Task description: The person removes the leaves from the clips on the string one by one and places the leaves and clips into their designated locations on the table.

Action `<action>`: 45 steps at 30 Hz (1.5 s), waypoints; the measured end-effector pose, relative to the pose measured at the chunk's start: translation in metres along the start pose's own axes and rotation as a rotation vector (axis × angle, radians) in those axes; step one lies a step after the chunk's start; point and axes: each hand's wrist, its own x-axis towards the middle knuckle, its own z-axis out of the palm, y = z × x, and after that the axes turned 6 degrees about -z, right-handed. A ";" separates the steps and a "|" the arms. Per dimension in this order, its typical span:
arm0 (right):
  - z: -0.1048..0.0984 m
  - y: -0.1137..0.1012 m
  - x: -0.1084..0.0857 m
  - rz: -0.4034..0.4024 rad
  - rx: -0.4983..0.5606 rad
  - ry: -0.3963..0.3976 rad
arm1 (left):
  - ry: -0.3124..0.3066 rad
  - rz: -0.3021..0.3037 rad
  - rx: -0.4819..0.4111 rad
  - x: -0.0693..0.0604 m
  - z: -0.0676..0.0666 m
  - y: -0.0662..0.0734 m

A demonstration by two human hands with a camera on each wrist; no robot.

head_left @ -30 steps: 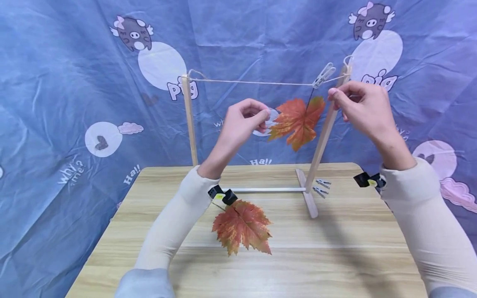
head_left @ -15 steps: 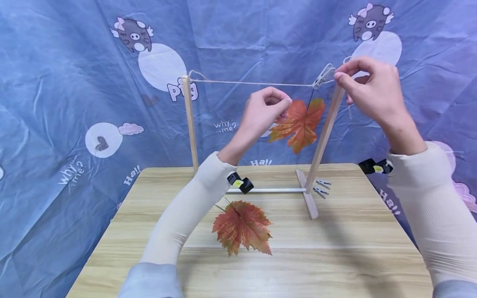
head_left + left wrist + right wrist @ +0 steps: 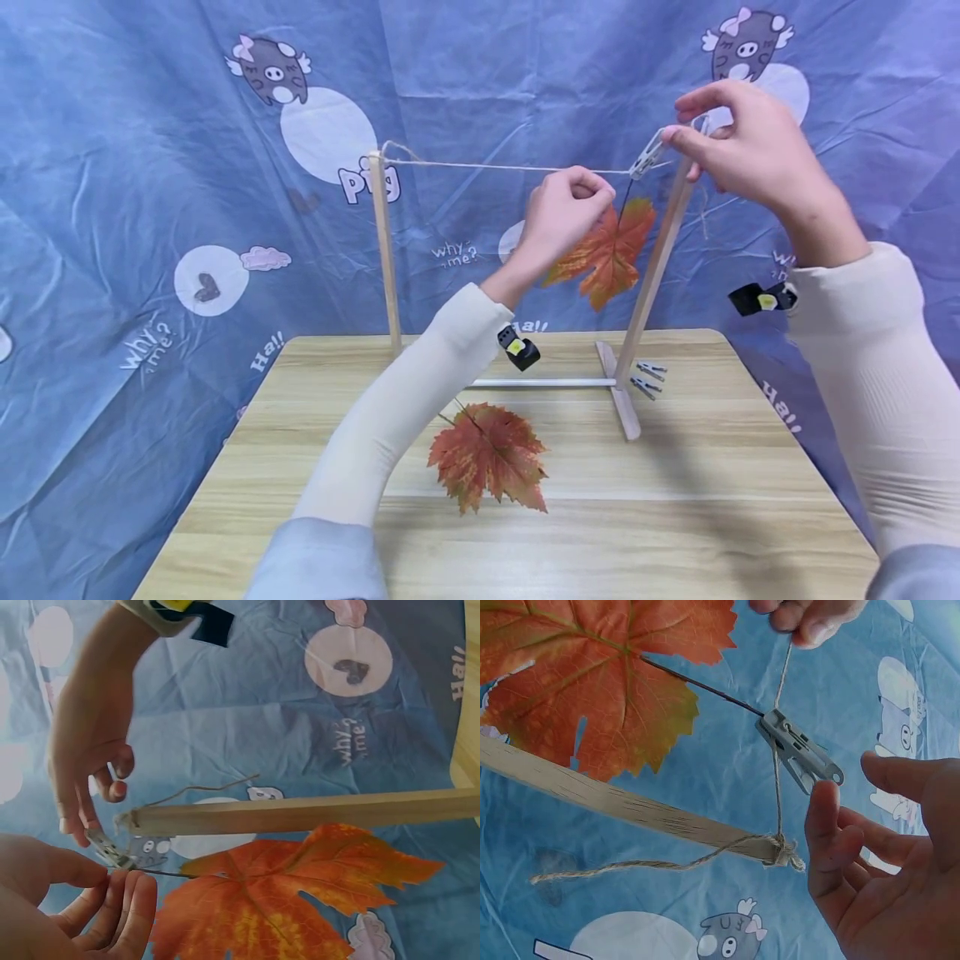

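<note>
A maple leaf hangs by its stem from a clothespin, clipped on a string. At the clothespin's handle end my right hand holds its thumb and fingers apart; one fingertip appears to touch or overlap the handle. My left hand is just left of the clothespin, thumb and index fingertips together, partly in front of the leaf. Its fingertips overlap the string in the right wrist view; whether they pinch it I cannot tell.
The string spans two wooden posts, joined low by a white rod. Two more clothespins lie by the right foot. Another maple leaf lies on the wooden table, its stem partly behind my left sleeve. A blue printed cloth hangs behind.
My left hand has moved right and up toward the clothespin. The right hand has risen, its thumb and index finger have spread, and it is now at the clothespin's handle end.
</note>
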 end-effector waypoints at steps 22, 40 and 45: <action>0.009 0.008 0.005 -0.043 -0.011 -0.037 | -0.053 -0.047 0.075 0.018 0.032 0.005; 0.013 0.009 0.002 0.006 0.143 -0.002 | -0.038 0.003 0.005 0.019 0.035 0.000; 0.013 0.009 0.003 0.011 0.181 0.003 | -0.025 0.006 0.001 0.019 0.034 -0.002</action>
